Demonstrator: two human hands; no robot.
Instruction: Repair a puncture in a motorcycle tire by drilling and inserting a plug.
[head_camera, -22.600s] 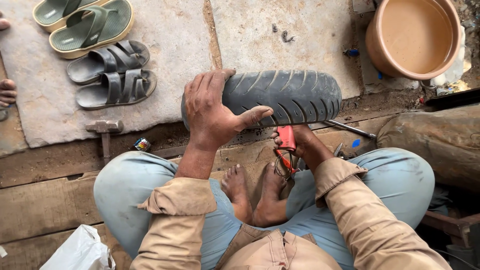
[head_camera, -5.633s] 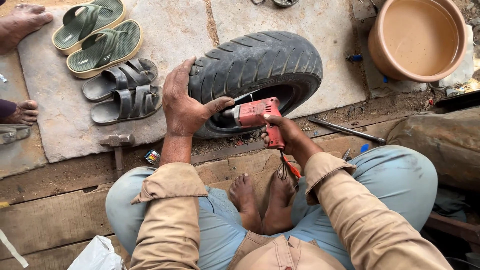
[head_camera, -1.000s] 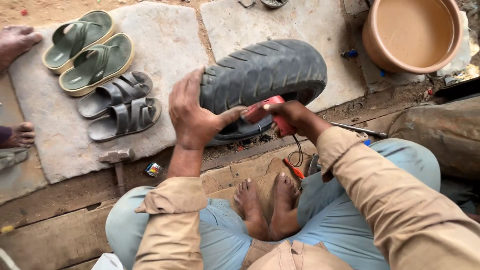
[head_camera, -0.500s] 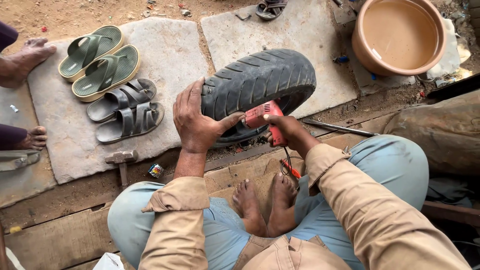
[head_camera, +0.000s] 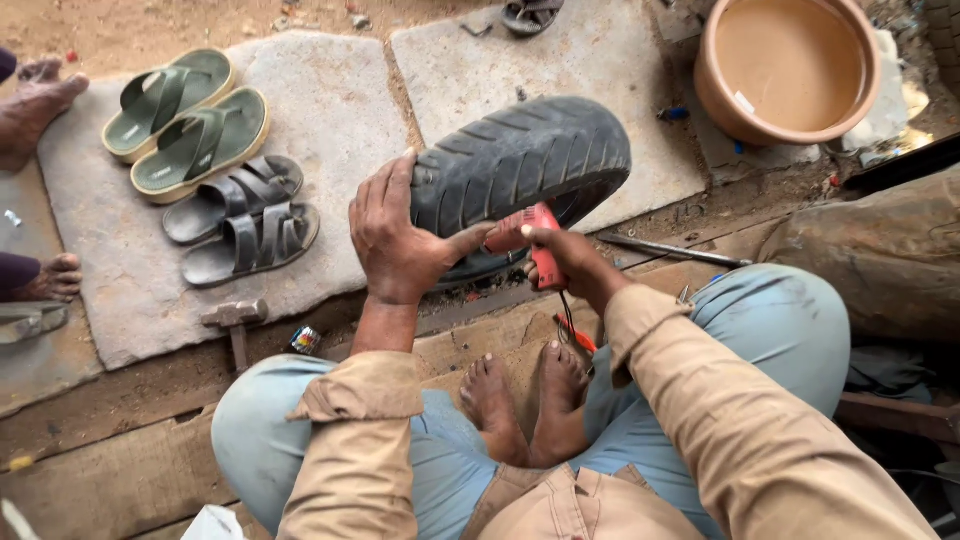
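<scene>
Head view: the left hand (head_camera: 395, 240) clamps over the tread of the black tyre (head_camera: 525, 165), which stands tilted on the stone slab (head_camera: 330, 110). Just beside the tyre's lower rim, the right hand (head_camera: 565, 258) is closed around a red power tool (head_camera: 530, 240) aimed into the tyre's inside. Judging by this, inner-wall work is under way; it calls for a steady hold.
</scene>
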